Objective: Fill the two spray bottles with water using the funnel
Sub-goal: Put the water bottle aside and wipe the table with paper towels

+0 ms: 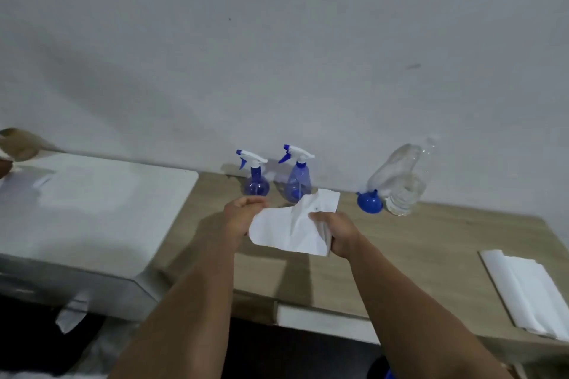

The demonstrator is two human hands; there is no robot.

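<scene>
Two bare hands meet over the wooden table (446, 243), both gripping one white paper sheet (292, 229) held above the tabletop. Left hand (243, 214): fingers curled into a loose fist, pinching the sheet's left edge; knuckles face the wall. Right hand (335, 232): fingers wrapped tight around the sheet's right side, paper bunched and folded under the grip, one corner sticking up past the fingers toward the wall. Neither hand touches anything else. Taking the sheet as reference: just behind it, near the wall, stand two blue spray bottles, both upright with white trigger heads and blue nozzles pointing left. Round-bellied spray bottle (256, 178) sits behind the left hand; taller spray bottle (298, 177) sits just right of it, its base partly hidden by the sheet's raised corner. Right of the sheet and apart from it, a blue funnel (369, 201) lies mouth-down on the table, touching or nearly touching a clear plastic bottle (400, 178) that leans against the wall. Water level in the spray bottles cannot be told. Far right of the sheet, near the table's front edge, a stack of white folded paper (529, 289). Left of the sheet, a white box-like unit (92, 206) abuts the table.
</scene>
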